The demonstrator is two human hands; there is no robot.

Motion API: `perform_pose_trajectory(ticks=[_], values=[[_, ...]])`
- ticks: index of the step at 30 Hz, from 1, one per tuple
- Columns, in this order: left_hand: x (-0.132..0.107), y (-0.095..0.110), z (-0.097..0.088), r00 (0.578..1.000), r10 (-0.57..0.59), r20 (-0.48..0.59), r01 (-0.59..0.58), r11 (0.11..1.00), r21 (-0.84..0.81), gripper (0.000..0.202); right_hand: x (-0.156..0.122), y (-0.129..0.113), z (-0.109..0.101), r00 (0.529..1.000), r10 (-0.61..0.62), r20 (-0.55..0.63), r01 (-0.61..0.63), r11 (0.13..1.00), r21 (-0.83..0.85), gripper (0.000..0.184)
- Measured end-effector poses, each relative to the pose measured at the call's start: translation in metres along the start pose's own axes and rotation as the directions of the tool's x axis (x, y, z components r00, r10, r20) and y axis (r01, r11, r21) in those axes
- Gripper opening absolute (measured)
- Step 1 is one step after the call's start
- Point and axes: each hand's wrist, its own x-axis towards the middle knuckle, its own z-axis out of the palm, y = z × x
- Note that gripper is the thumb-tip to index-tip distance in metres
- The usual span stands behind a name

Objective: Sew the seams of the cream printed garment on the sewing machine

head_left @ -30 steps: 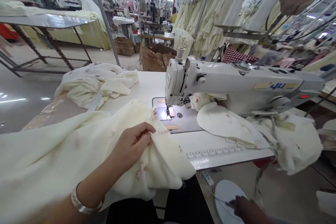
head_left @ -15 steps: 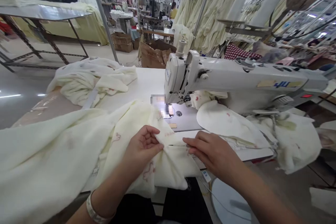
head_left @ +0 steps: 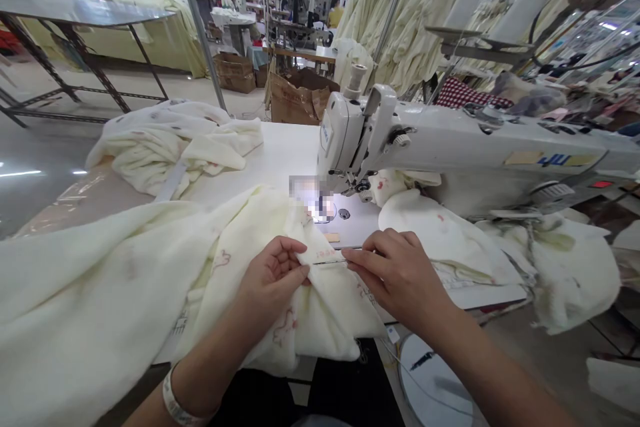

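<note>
A large cream fabric piece [head_left: 115,293] with small pink prints lies across the white sewing table [head_left: 280,153] in front of me. My left hand [head_left: 273,277] pinches a fold of this fabric near its edge. My right hand [head_left: 395,270] is closed on a thin metal tool [head_left: 327,262] whose tip points left at the pinched fold. Both hands sit just in front of the white sewing machine [head_left: 450,147], whose needle area is lit.
A heap of cream fabric [head_left: 170,143] lies at the table's far left. More cream pieces [head_left: 500,247] hang off the right side under the machine arm. Cardboard boxes [head_left: 295,97], metal tables and hanging garments fill the background. A round white object [head_left: 430,380] is below right.
My right hand rose from below the table to the fabric, holding the thin tool, and moved its tip up to the fold. My left hand kept pinching the fabric.
</note>
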Motion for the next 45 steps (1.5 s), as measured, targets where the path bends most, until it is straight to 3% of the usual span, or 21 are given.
perform_pose_trajectory(ticks=[9,13,17,20,22,24,26,27,29,31,35,39,42,45], values=[[0.000,-0.001,-0.002,1.000,0.002,0.011,-0.002,1.000,0.019,0.024,0.006,-0.002,0.002,0.991,-0.071,-0.113,0.060,0.993,-0.099,0.025],[-0.001,0.002,-0.001,1.000,-0.009,0.009,0.008,1.000,0.017,0.025,0.004,-0.001,0.005,0.982,-0.070,-0.177,0.062,0.997,-0.051,0.026],[-0.001,0.000,0.000,0.998,-0.037,0.052,0.038,0.999,-0.017,0.026,-0.001,-0.004,0.012,0.991,0.013,-0.132,0.000,0.995,0.096,0.022],[-0.006,-0.002,-0.001,0.979,-0.055,0.196,0.054,0.998,0.011,0.024,-0.003,-0.014,0.016,0.995,0.076,-0.058,-0.053,0.947,0.316,0.017],[-0.011,0.001,-0.005,0.957,0.021,0.291,-0.069,0.986,0.155,0.020,-0.002,-0.022,0.016,0.998,0.070,0.000,-0.062,0.876,0.479,0.013],[-0.016,0.008,-0.009,0.922,0.226,0.315,-0.341,0.860,0.380,0.025,-0.001,-0.029,0.014,0.997,0.071,0.037,-0.079,0.804,0.589,0.008],[-0.016,0.016,-0.012,0.825,0.439,0.355,-0.563,0.603,0.565,0.041,0.000,-0.034,0.011,0.996,0.088,0.036,-0.089,0.748,0.658,0.004],[-0.015,0.020,-0.012,0.778,0.487,0.397,-0.620,0.494,0.609,0.049,0.000,-0.036,0.009,0.995,0.097,0.021,-0.085,0.721,0.688,0.004],[-0.011,0.025,-0.009,0.729,0.482,0.487,-0.679,0.413,0.607,0.042,-0.001,-0.039,0.008,0.992,0.118,-0.050,-0.041,0.659,0.751,0.008],[-0.009,0.027,-0.003,0.734,0.441,0.516,-0.678,0.436,0.592,0.030,-0.004,-0.039,0.007,0.976,0.171,-0.138,0.011,0.590,0.807,0.012],[-0.017,0.030,0.008,0.810,0.352,0.469,-0.586,0.516,0.625,0.042,-0.010,-0.039,0.008,0.924,0.338,-0.179,-0.001,0.469,0.883,0.029],[-0.026,0.038,0.011,0.879,0.094,0.467,-0.391,0.704,0.593,0.027,-0.008,-0.042,0.004,0.958,0.233,-0.168,0.043,0.465,0.884,0.022],[-0.027,0.041,0.009,0.853,-0.077,0.516,-0.268,0.783,0.561,0.025,-0.005,-0.047,0.003,0.970,0.199,-0.140,0.038,0.443,0.896,0.016],[-0.027,0.041,0.010,0.824,-0.178,0.538,-0.172,0.826,0.537,0.026,-0.006,-0.053,0.008,0.934,0.316,-0.164,0.042,0.357,0.933,0.016]])
